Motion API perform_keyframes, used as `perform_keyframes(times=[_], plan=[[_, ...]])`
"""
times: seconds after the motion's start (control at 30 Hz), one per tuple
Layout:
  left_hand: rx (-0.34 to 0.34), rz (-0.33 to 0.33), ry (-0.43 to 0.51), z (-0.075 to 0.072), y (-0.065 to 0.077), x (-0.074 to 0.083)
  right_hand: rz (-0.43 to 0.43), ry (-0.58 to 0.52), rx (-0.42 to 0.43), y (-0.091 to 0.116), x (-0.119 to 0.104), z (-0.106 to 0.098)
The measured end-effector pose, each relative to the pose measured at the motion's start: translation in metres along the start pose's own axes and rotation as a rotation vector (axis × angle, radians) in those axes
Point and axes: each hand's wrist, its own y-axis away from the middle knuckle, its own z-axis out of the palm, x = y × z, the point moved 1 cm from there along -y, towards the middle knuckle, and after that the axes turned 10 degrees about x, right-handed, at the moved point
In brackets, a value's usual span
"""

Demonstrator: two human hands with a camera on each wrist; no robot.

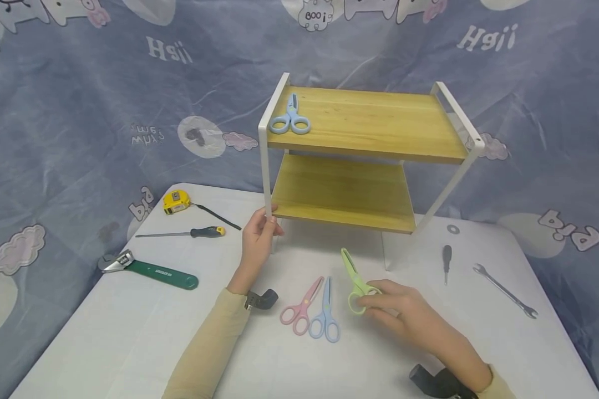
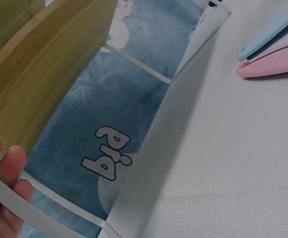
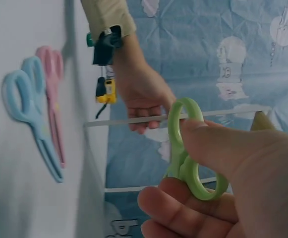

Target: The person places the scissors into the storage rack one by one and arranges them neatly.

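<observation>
Green scissors point(image 1: 358, 285) are held by their handle loops in my right hand point(image 1: 404, 310), blades tilted up over the table in front of the shelf. In the right wrist view, the thumb and fingers pinch the green loops point(image 3: 176, 134). My left hand point(image 1: 259, 233) grips the front left white post of the two-tier wooden shelf point(image 1: 344, 213), near the lower board. Pink scissors point(image 1: 303, 307) and blue scissors point(image 1: 326, 316) lie side by side on the table between my hands. Another pair of blue scissors point(image 1: 292, 115) rests at the left end of the top board.
On the left of the white table point(image 1: 145, 327) are a yellow tape measure point(image 1: 177, 201), a screwdriver point(image 1: 199, 232) and an adjustable wrench point(image 1: 152, 271). To the right lie a washer point(image 1: 453, 229), a small grey screwdriver point(image 1: 446, 263) and a spanner point(image 1: 505, 291). A printed blue cloth hangs behind.
</observation>
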Motion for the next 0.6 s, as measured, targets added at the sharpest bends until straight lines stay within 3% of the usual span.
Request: perform_keyframes(times=[0.6], plan=[[-0.006, 0.035, 0.02, -0.001, -0.001, -0.002, -0.188, 0.017, 0.087, -0.083, -0.022, -0.069]])
